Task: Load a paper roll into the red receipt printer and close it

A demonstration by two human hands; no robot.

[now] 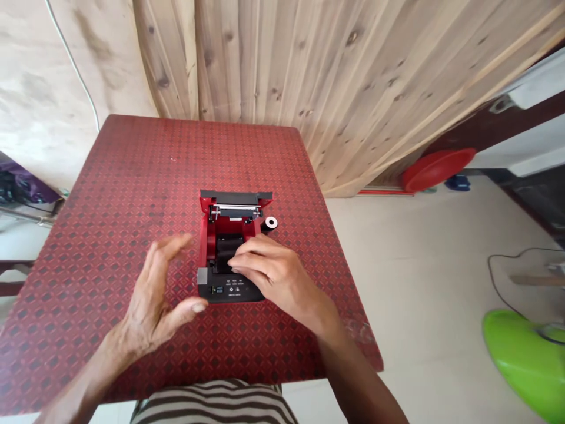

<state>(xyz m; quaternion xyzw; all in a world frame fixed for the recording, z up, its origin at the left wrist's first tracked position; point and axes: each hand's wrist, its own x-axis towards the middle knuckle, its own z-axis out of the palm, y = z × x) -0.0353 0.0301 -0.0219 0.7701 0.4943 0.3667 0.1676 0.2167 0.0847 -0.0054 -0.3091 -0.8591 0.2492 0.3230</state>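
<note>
A red and black label or receipt printer [231,291] sits on the table, its lid [236,198] raised at the back. A black roll [224,249] lies in its red compartment. My right hand [278,272] reaches in from the right, fingertips pinched together at the roll's front edge; the exact spot they grip is partly hidden. To the left of the printer is my left hand [154,294], holding nothing, with fingers and thumb spread and the thumb tip near the printer's front left corner. Beyond my right hand lies another black roll with a white end [270,223].
The red patterned table [145,176] stands by a wooden plank wall [265,65]. Pale floor [388,271] borders its right side. A red basin [436,169] leans farther off, and a bright green object [516,359] is at the lower right. A white cable [75,65] runs down the left wall.
</note>
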